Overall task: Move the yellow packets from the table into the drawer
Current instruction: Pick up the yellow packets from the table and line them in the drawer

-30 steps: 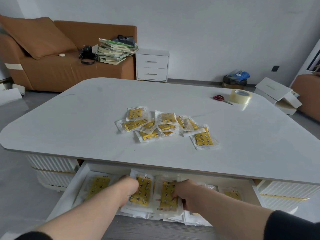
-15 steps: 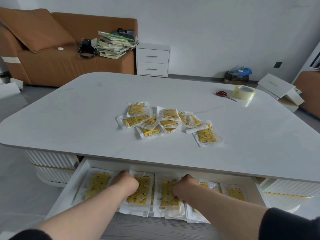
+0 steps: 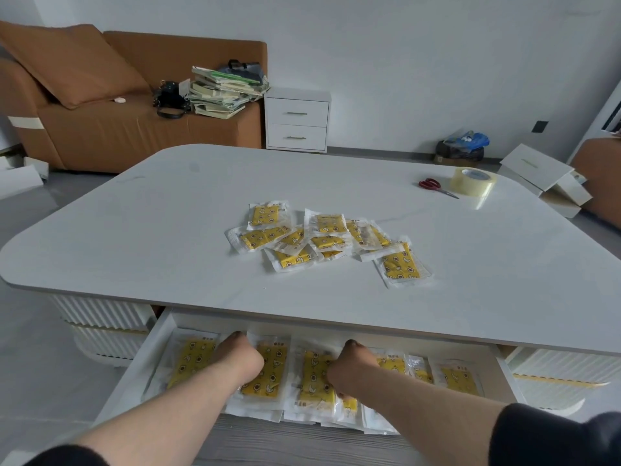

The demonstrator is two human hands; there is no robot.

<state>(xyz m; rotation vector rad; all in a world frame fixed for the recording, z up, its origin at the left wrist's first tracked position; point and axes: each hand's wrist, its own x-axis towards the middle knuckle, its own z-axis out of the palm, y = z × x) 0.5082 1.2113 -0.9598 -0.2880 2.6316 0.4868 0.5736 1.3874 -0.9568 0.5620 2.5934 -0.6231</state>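
Yellow packets, flat glossy clear-plastic sleeves with patterned yellow inserts, lie in a loose overlapping pile mid-desk, at 12 o'clock from both hands, and more line the open white drawer. Left hand and right hand rest knuckles-up on the drawer packets, fingers curled under; whether they grip cannot be told. Since half a second ago, neither hands nor pile have shifted.
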